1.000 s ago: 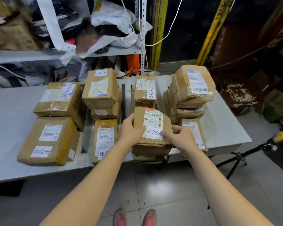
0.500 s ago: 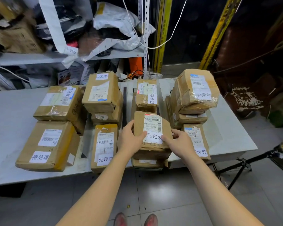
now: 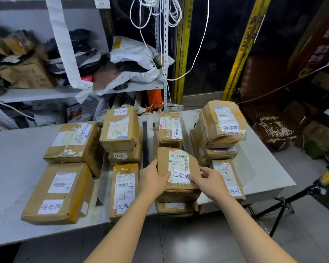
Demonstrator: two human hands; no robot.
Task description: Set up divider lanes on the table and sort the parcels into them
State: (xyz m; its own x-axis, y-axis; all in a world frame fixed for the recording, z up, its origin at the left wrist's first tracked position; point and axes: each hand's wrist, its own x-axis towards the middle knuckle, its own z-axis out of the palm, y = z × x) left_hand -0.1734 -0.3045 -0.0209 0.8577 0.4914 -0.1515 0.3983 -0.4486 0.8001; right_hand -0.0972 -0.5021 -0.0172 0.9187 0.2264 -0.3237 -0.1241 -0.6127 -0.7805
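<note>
Brown cardboard parcels lie in rows on a grey table [image 3: 17,168]. A parcel labelled 已完成 [image 3: 177,164] tops a short stack at the front edge. My left hand [image 3: 153,180] grips its left side and my right hand [image 3: 210,180] its right side. Behind it stands another 已完成 parcel [image 3: 170,130]. To the left are the 处理中 parcels [image 3: 122,128] [image 3: 124,188], and further left two 待处理 parcels [image 3: 74,143] [image 3: 55,192]. On the right sit the 异常件 parcels [image 3: 223,122] [image 3: 227,177]. A dark divider strip [image 3: 145,143] lies between lanes.
Behind the table a white metal shelf [image 3: 46,93] holds bags, boxes and clutter, with white cords [image 3: 156,21] hanging from a perforated post. A black tripod [image 3: 285,202] stands on the tiled floor at the right. Boxes are piled in the dark corner at the far right.
Both hands stay on the 已完成 parcel, which has barely shifted. The head camera has tilted upward, showing more of the shelf.
</note>
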